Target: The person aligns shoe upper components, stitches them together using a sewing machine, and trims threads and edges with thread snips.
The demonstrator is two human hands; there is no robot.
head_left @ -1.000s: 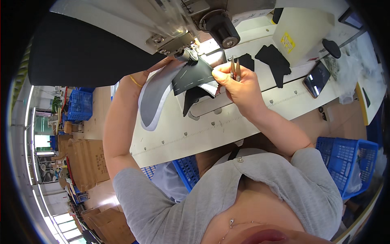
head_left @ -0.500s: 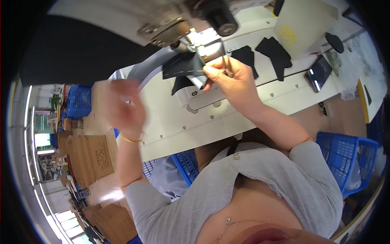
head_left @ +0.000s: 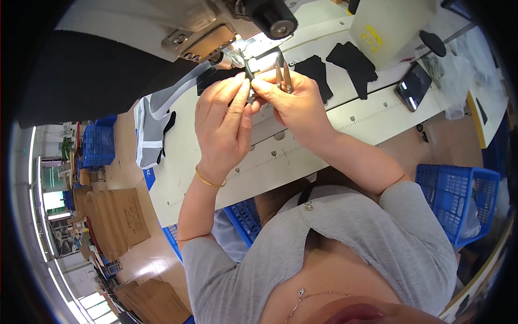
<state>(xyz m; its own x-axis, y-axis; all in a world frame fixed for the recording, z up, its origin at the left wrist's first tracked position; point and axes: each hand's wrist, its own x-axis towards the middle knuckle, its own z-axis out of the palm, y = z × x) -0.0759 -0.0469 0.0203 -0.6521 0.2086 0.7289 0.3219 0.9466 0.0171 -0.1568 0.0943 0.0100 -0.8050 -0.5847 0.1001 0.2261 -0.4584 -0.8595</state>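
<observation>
Both of my hands meet at the fabric under the head of a sewing machine (head_left: 208,46), beside its lit needle area. With fingertips pinched together, my left hand (head_left: 224,121) holds the edge of a black fabric piece (head_left: 249,71). My right hand (head_left: 299,105) pinches the same piece from the other side. A pair of metal thread snips (head_left: 287,80) is also tucked in the right hand, its blades pointing away from me. My fingers hide most of the fabric edge. Grey fabric with a white band (head_left: 149,143) hangs over the table's left end.
Black cut pieces (head_left: 315,74) lie right of the machine on the white table (head_left: 270,167). Farther right are a phone (head_left: 414,87), an upright translucent panel (head_left: 386,35) and clear plastic bags (head_left: 475,67). A blue basket (head_left: 458,200) stands at right; cardboard boxes (head_left: 120,221) are at left.
My left hand has moved right and in from the table's left side and now pinches the fabric beside my right hand. The grey fabric now shows at the table's left end.
</observation>
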